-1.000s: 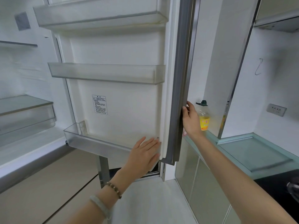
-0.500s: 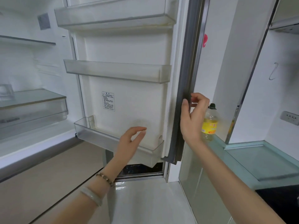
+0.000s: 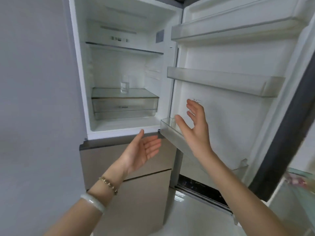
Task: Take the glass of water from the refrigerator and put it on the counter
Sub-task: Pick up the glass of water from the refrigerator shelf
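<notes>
Grey wall (image 3: 34, 99) filling the left side, plain and unmarked. Next to it, refrigerator (image 3: 122, 65) with the upper compartment standing open, white inside, lit from within. High in the compartment, a thin glass shelf (image 3: 124, 48) running from the left wall to the right. Lower down, a clear crisper drawer (image 3: 124, 106) capped with a glass cover. Glass of water (image 3: 125, 84) upright on that cover, near its back edge and about midway along it, well apart from both hands, touched by neither. Below the compartment, beige drawer fronts (image 3: 136, 167) shut.

Left hand (image 3: 142, 151) raised in front of the top drawer front, palm turned up and toward the right, fingers spread and loosely extended, holding nothing. Beaded bracelet (image 3: 109, 183) at that wrist, pale jade-coloured bangle (image 3: 92, 201) further down the forearm.

Right hand (image 3: 194, 126) lifted higher, in front of the lowest door bin (image 3: 170, 132), thumb and fingers apart in an open curve, gripping nothing; contact with the bin impossible to tell.

Refrigerator door (image 3: 238, 108) swung wide to the right, carrying two more translucent bins above, with a dark gasket edge along its far side. At the lower right corner, a sliver of pale green counter (image 3: 300, 193), blurred.
</notes>
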The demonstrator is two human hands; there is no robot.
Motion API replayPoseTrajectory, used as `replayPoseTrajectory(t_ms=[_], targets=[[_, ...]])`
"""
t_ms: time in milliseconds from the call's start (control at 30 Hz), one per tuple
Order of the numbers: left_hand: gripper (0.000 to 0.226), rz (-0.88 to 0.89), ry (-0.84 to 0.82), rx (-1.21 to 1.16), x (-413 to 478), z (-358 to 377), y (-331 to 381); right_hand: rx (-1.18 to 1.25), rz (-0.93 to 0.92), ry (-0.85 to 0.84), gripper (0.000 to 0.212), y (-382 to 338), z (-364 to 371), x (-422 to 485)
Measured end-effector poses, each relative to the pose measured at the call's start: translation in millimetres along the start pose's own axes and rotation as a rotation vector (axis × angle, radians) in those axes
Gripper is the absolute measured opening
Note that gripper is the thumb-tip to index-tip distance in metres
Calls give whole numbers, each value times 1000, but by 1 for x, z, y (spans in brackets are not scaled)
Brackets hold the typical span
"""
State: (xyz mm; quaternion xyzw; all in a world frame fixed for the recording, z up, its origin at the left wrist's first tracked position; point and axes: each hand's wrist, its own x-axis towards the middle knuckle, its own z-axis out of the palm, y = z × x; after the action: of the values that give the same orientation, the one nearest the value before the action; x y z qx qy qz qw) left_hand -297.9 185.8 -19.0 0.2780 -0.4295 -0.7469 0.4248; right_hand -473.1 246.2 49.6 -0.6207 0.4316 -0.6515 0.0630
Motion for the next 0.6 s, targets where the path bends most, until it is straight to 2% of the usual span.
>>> replayPoseTrajectory(t_ms=[200, 333, 400, 500, 600], targets=[[52, 168, 199, 50, -47, -61, 27, 140, 39, -107, 57, -4, 68, -2], [43, 283, 305, 206, -52, -93, 56, 175, 72, -140, 57, 3, 105, 6], [53, 364, 330, 322, -48, -105, 73, 181, 104, -164, 60, 11, 119, 13], [89, 472, 340, 443, -37, -111, 95, 192, 124, -189, 66, 29, 136, 28], [87, 592, 342, 566, -18, -117, 113, 225, 121, -198, 73, 44, 153, 50]])
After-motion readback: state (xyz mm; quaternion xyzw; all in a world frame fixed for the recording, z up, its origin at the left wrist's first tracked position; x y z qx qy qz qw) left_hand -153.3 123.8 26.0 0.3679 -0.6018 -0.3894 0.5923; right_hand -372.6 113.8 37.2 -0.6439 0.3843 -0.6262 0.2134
